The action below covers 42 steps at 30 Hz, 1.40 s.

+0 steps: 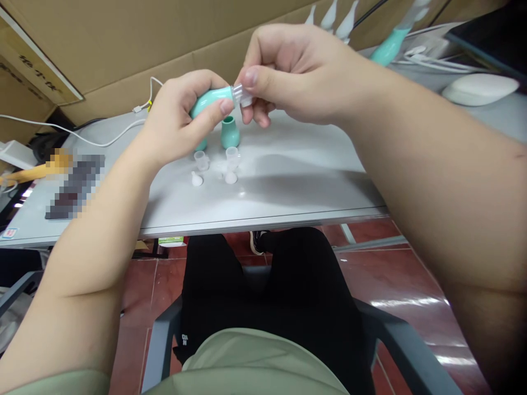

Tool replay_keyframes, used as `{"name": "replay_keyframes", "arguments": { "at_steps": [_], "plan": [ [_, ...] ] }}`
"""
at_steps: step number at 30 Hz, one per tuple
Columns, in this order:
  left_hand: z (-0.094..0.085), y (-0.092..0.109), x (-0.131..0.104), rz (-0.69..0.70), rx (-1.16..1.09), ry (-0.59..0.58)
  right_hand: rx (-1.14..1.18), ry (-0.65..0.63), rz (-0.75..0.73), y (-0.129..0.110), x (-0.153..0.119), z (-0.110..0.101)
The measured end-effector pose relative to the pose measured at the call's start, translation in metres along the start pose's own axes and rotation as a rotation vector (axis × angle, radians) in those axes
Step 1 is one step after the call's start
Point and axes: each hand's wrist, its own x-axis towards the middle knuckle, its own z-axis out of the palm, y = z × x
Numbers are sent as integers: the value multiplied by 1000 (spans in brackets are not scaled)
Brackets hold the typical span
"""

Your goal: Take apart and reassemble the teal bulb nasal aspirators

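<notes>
My left hand [177,112] is closed around a teal squeeze bulb [211,100], tilted with its mouth to the right. A clear plastic connector [239,94] sits at that mouth, its far end pinched between the thumb and fingers of my right hand [288,77]. Below on the table, another teal bulb [230,134] stands upright, and a further bulb [201,145] is mostly hidden by my left hand. In front of them are two small clear cup-shaped pieces, one on the left [201,160] and one on the right [232,157], then two white nozzle tips [197,179].
Cardboard [135,38] walls the back of the grey table [272,203]. Several white pointed nozzles [328,16] and a teal bulb with a clear top [389,48] stand back right, near a white mouse [481,89]. A white cable [102,144] and a blurred dark object [76,186] lie left.
</notes>
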Motion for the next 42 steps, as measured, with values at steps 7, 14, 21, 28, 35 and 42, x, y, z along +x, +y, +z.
{"name": "replay_keyframes", "arguments": {
  "at_steps": [7, 14, 21, 28, 35, 42],
  "plan": [
    [4, -7, 3, -114, -96, -99, 114, -45, 55, -4, -2, -5],
    [8, -12, 2, -147, -144, -134, 110, -39, 96, -8, -3, -3],
    [7, -5, 2, -154, -171, -169, 100, -65, 130, -12, -5, -3],
    [-2, -4, 3, -158, -257, -132, 103, -5, 178, -16, -1, -4],
    [-1, 1, 3, -81, -212, -3, -71, 180, 188, -53, -1, -15],
    [4, 7, 6, 55, -197, 40, -199, 348, 258, -33, -15, -36]
  ]
}}
